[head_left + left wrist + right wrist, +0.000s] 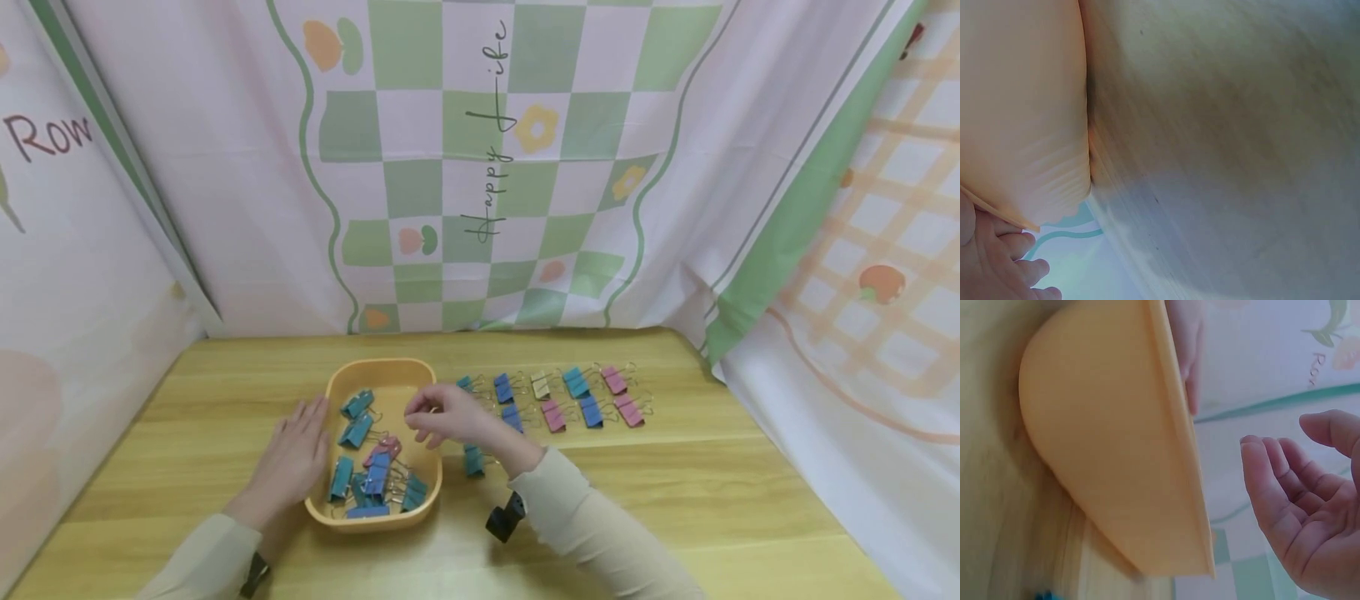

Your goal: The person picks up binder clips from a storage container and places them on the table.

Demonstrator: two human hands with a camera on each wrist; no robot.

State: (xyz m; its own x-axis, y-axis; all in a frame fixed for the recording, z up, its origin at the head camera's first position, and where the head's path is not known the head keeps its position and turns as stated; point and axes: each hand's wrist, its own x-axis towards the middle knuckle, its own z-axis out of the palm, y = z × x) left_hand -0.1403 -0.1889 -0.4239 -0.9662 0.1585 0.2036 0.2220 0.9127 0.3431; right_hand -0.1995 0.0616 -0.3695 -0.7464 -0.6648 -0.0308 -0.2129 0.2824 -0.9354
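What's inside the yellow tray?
Teal clips, blue clips and a pink clip lie in the yellow tray. Where they overlap, lower ones are partly covered; I can't count those.

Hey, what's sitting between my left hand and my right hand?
In the head view, part of the orange tray, with teal binder clips in it, lies between your left hand and right hand.

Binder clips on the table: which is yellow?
The yellow clip in the far row, between a blue clip and a teal clip; the others visible there are blue, teal or pink.
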